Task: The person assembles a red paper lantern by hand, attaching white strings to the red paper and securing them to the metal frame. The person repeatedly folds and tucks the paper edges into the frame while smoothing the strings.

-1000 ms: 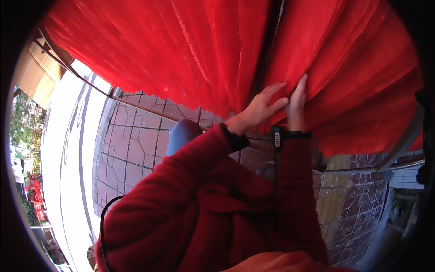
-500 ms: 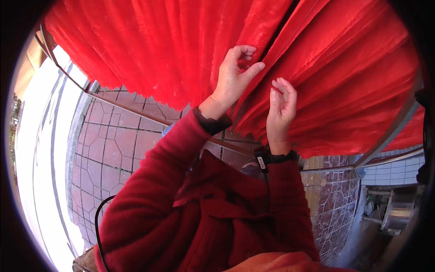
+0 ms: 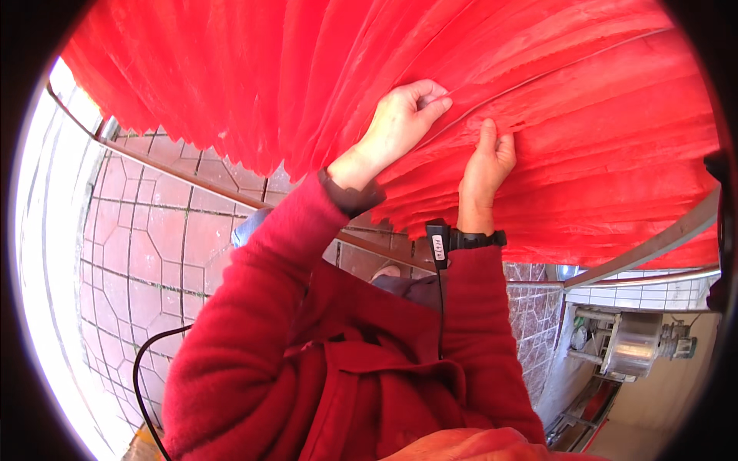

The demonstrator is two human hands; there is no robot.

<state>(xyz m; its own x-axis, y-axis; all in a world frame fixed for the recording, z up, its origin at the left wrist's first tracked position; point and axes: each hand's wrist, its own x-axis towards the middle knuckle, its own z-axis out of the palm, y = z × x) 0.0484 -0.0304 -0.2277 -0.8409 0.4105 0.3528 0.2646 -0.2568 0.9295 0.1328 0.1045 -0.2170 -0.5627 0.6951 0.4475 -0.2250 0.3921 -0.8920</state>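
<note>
Thin red hanging sheets (image 3: 231,77) fill the upper part of the view in many folds; whether they are paper or cloth I cannot tell. My left hand (image 3: 396,123) is pinched, thumb against bent fingers, at the edge of one red fold near the middle. Lower and to its right, my right hand (image 3: 487,169) has thumb and fingertips closed on a neighbouring part of the red sheet. A thin dark line, the gap between two folds, runs from between my hands toward the upper right. The edges under my fingertips are partly hidden.
A brown metal rail (image 3: 177,174) crosses below the sheets at left, and a silver curved bar (image 3: 653,242) stands at right. Reddish tiles (image 3: 154,253) cover the floor. A metal machine with a cylinder (image 3: 634,346) is at lower right. A black cable (image 3: 142,369) loops beside my left arm.
The dark gap between the red sheets has narrowed to a thin line. My fingers have closed onto the folds, the right hand moving slightly right. The whole view has shifted a little.
</note>
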